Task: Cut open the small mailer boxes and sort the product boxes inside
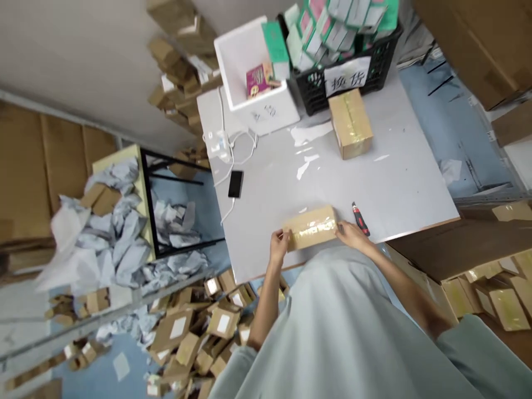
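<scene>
White table [394, 183] bears a taped box [311, 228] gripped endwise between left hand [277, 244] and right hand [351, 233]

On the white table [399, 183] we see a black phone [235, 184] beside a white cable [233, 158], a red-and-black utility knife [361, 219], and a taped carton [351, 124] just before a black crate [308, 93] of green packets [332, 27]. A white foam box [266, 113] stands beside the crate. Small cartons [195, 332] litter the floor.
</scene>
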`<state>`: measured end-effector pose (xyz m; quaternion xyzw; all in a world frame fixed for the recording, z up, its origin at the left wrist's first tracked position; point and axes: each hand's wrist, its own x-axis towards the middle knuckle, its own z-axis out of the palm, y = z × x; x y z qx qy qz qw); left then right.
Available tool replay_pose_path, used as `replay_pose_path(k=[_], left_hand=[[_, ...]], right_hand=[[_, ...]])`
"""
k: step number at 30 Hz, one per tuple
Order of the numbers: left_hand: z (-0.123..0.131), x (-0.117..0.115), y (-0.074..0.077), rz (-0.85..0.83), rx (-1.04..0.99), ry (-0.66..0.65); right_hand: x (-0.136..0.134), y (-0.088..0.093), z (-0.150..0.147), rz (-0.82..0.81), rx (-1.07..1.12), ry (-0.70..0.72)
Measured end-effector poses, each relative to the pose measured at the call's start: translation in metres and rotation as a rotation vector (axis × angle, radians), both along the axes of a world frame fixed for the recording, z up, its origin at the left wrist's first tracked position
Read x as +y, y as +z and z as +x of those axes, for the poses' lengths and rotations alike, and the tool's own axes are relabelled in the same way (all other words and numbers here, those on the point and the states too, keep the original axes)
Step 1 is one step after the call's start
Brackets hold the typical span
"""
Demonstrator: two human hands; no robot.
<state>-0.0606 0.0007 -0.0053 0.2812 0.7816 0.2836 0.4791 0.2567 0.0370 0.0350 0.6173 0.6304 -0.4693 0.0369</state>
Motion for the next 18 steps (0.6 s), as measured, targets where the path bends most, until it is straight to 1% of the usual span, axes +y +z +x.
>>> replay_pose_path(k=[2,4,6,8,10,12,14,15,17,18], left_hand=[[0.009,0.021,0.006,0.011,0.117,0.027],[0.021,0.049,0.012,0.039,0.181,0.016],[0.039,0.083,0.018,0.097,0.17,-0.056],[0.063,0.121,0.022,0.176,0.13,-0.144],[0.09,0.162,0.024,0.262,0.093,-0.22],[0.118,0.204,0.026,0.323,0.054,-0.29],[0.144,0.245,0.028,0.321,-0.006,-0.358],[0.155,0.263,0.029,0.291,-0.047,-0.38],[0.174,0.294,0.031,0.21,-0.127,-0.4],[0.181,0.305,0.032,0.177,-0.153,-0.403]], right_hand=[[0.019,-0.009,0.01,0.034,0.048,-0.061],[0.051,-0.018,0.023,0.094,0.059,-0.168],[0.093,-0.024,0.037,0.17,0.048,-0.291],[0.142,-0.028,0.046,0.26,0.035,-0.411],[0.193,-0.03,0.048,0.36,0.03,-0.514],[0.239,-0.03,0.043,0.439,0.023,-0.589],[0.274,-0.027,0.033,0.463,0.0,-0.628],[0.288,-0.026,0.027,0.457,-0.015,-0.627],[0.304,-0.024,0.015,0.423,-0.061,-0.591],[0.309,-0.023,0.009,0.407,-0.094,-0.571]])
